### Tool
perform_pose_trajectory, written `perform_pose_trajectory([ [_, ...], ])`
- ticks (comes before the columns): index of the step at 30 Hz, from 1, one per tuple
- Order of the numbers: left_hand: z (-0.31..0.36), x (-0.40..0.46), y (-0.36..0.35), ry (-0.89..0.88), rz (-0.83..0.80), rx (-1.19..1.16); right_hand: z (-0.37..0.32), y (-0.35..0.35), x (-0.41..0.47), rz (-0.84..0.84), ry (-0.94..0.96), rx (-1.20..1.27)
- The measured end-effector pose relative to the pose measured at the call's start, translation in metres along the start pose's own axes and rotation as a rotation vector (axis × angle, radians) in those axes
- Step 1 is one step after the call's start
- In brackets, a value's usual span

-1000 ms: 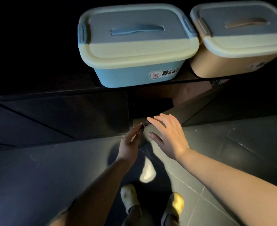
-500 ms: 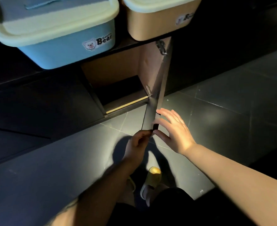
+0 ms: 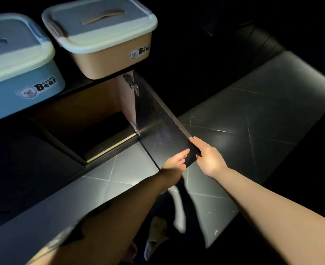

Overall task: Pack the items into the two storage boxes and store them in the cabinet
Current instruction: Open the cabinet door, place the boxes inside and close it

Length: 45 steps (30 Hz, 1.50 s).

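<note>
Step, judged: opening cabinet door. Right hand grips door's free edge; left hand flat against door's inner face. Blue box, tan box lidded atop cabinet, above door. Next: lift box into compartment.

The cabinet mouth gapes, dark inside. Its door juts over the floor, flanking the right.

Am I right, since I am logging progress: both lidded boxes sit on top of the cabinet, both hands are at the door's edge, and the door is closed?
Not quite: the head view shows the cabinet door swung open. Both boxes, blue and tan, sit lidded on top; left hand and right hand are at its edge.
</note>
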<state>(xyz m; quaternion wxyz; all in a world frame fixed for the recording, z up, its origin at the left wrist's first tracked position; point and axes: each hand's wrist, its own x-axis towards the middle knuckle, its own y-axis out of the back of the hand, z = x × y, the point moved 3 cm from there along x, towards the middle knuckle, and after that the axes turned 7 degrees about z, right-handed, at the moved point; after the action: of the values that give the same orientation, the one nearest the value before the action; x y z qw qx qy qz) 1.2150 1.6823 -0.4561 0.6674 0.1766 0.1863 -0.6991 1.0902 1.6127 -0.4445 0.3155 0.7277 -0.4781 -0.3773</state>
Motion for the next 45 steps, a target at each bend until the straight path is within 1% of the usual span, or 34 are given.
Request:
perform_pose_trajectory([
  [3,0.002,0.0,0.022,-0.012,0.05,0.075,0.007,0.009,0.01,-0.002,-0.044,-0.016],
  [6,-0.005,-0.012,0.067,-0.001,0.211,0.141,0.008,0.012,0.019,0.037,-0.085,-0.06],
  [8,-0.011,-0.025,0.108,0.009,0.336,0.167,-0.002,0.009,0.024,0.132,-0.137,-0.09],
  [11,-0.018,-0.057,0.178,-0.013,0.533,0.277,-0.041,-0.012,0.026,0.262,-0.265,-0.185],
  [12,-0.021,-0.068,0.203,-0.02,0.61,0.316,-0.062,-0.025,0.027,0.274,-0.238,-0.187],
  [13,-0.023,-0.079,0.227,-0.015,0.689,0.332,-0.087,-0.042,0.027,0.263,-0.17,-0.167],
  [15,-0.027,-0.1,0.275,-0.001,0.835,0.339,-0.145,-0.086,0.023,0.128,-0.012,-0.067],
  [19,-0.032,-0.13,0.355,0.019,1.047,0.409,-0.266,-0.173,0.013,-0.272,0.246,0.198],
  [21,-0.038,-0.135,0.384,0.026,1.093,0.424,-0.318,-0.203,0.016,-0.424,0.317,0.258],
  [22,-0.042,-0.136,0.393,0.037,1.091,0.424,-0.341,-0.215,0.021,-0.476,0.314,0.279],
  [26,-0.053,-0.126,0.408,0.063,1.066,0.434,-0.398,-0.246,0.057,-0.572,0.14,0.368],
  [28,-0.055,-0.117,0.412,0.064,1.091,0.473,-0.409,-0.258,0.078,-0.602,0.041,0.432],
  [30,-0.056,-0.111,0.415,0.076,1.125,0.473,-0.414,-0.269,0.093,-0.643,0.0,0.469],
  [32,-0.058,-0.108,0.413,0.064,1.173,0.437,-0.413,-0.278,0.099,-0.672,-0.006,0.488],
  [33,-0.059,-0.106,0.412,0.045,1.204,0.429,-0.411,-0.281,0.102,-0.66,0.001,0.506],
  [35,-0.06,-0.104,0.41,0.03,1.257,0.436,-0.406,-0.284,0.104,-0.631,0.046,0.546],
  [37,-0.062,-0.102,0.409,0.023,1.296,0.432,-0.399,-0.282,0.103,-0.636,0.091,0.551],
  [40,-0.068,-0.106,0.399,0.032,1.306,0.404,-0.382,-0.271,0.085,-0.652,0.129,0.527],
  [43,-0.086,-0.123,0.377,0.051,1.324,0.394,-0.357,-0.263,0.058,-0.598,0.14,0.513],
  [45,-0.1,-0.141,0.353,0.035,1.343,0.352,-0.343,-0.259,0.035,-0.576,0.183,0.464],
])
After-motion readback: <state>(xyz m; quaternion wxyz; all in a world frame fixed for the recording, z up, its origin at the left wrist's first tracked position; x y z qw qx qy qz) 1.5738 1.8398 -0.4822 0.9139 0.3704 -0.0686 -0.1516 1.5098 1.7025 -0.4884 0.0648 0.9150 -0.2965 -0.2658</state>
